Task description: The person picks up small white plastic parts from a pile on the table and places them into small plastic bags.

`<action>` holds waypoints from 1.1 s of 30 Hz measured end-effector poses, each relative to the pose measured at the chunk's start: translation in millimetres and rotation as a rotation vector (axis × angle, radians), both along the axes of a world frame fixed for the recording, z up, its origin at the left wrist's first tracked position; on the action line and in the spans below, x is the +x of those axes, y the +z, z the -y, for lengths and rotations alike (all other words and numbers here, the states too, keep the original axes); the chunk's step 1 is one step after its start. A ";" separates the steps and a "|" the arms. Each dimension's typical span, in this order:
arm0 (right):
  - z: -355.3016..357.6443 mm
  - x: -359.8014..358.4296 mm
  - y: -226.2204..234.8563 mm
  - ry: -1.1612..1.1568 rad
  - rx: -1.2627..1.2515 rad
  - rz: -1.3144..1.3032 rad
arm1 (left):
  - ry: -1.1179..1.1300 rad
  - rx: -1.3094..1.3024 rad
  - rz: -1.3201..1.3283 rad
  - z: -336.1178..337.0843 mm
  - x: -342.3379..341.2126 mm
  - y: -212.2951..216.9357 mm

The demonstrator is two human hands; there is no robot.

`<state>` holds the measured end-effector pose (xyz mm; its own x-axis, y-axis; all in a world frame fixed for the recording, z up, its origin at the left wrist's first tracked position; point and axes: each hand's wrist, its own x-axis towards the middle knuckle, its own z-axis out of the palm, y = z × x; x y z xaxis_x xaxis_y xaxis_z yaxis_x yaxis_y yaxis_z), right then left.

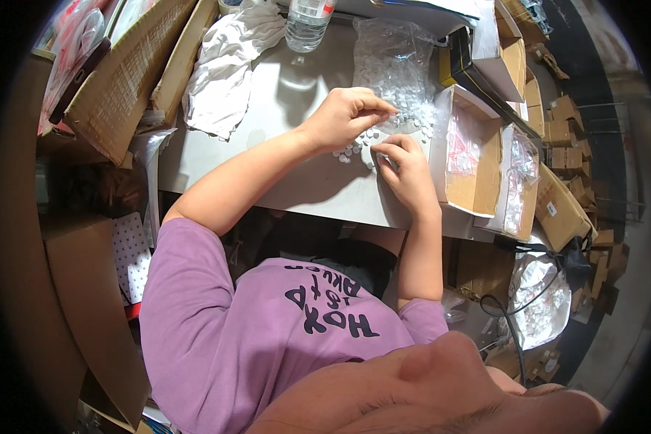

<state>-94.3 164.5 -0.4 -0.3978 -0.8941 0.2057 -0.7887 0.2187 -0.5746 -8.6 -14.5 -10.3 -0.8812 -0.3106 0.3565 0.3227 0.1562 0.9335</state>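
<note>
On the grey table [296, 181], a heap of small white round parts [412, 112] spills from a clear plastic bag [390, 54]. My left hand [347, 116] hovers over the edge of the heap, its fingertips pinched together on a small white part. Just below it, my right hand [406, 170] rests on the table with thumb and forefinger closed on another small white part. A few loose parts [351, 150] lie between the two hands. What is under my palms is hidden.
An open cardboard box [477, 188] of small clear bags stands right of my hands. A water bottle [307, 22] and a white cloth [224, 65] lie at the back. Cardboard boxes [123, 72] crowd the left side, with more stacked at the right [564, 210].
</note>
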 end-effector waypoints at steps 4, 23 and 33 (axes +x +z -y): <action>-3.1 4.5 -2.5 -0.053 -0.017 -0.105 | 0.003 0.003 0.125 -1.9 5.9 11.8; -1.0 5.7 12.3 -0.298 -0.213 0.320 | 0.012 -0.166 0.243 -1.9 3.9 5.3; 12.3 0.2 30.8 -0.146 -0.340 0.720 | 0.021 -0.409 0.025 -10.2 2.5 -5.0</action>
